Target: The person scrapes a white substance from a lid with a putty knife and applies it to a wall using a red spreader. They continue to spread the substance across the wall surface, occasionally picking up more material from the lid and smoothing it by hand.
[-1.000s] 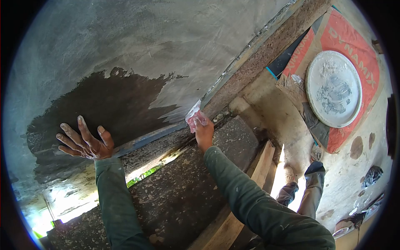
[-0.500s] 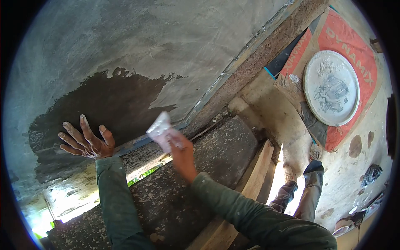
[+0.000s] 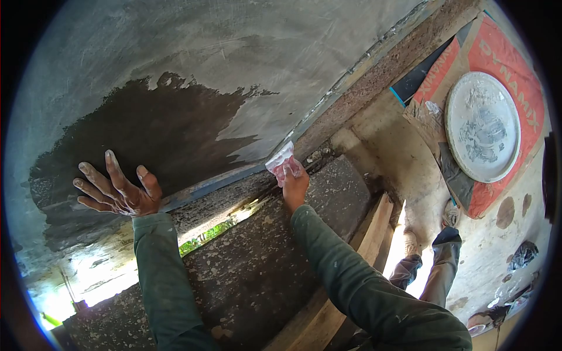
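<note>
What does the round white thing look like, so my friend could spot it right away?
Start at the big grey surface with the dark patch, then look right to the red sack lettered DYNAMIX. On it lies a round, pale dish with grey smears in its middle. Unlike the dark crumpled plastic below, it is smooth-edged and much bigger.

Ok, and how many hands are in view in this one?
2. The left hand is spread over the dark patch on the grey surface; the right hand holds a pinkish-white piece near that surface's lower edge. No others show.
</note>
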`<state>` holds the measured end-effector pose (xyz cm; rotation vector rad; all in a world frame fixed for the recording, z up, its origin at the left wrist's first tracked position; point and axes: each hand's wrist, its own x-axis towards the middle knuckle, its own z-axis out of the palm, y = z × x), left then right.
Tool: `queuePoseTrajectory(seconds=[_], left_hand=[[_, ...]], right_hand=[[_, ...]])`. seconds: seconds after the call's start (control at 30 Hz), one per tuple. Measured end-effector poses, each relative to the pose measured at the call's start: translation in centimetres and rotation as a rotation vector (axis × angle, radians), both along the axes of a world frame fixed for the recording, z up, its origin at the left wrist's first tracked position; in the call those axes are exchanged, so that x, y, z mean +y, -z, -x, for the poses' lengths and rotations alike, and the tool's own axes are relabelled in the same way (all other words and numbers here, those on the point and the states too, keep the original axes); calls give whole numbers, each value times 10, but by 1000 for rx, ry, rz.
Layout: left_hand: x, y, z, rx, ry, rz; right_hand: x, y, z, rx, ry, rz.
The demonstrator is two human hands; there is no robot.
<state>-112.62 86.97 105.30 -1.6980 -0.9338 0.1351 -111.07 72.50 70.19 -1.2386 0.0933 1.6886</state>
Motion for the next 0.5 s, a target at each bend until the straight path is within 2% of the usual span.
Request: queuePoseTrajectory(seconds=[0.07,0.13,0.17,0.27,0.4,0.5], left_hand=[[1,0,0,3,-2,-3],[0,0,-1,2,5,2],[-1,0,-1,1,-2,4],[1,1,-2,-7,-1,-1],[0,-1,0,0,12,8],[0,0,1,-6,6,6]], right_hand=[[1,0,1,7,38,11],[11,-16,-16,150,201,75],[14,-20,-21,148,194,78],[14,-14,-14,-80,2,-11],[8,-6,2,-58,22,-57],[11,-13,5,37,88,28]])
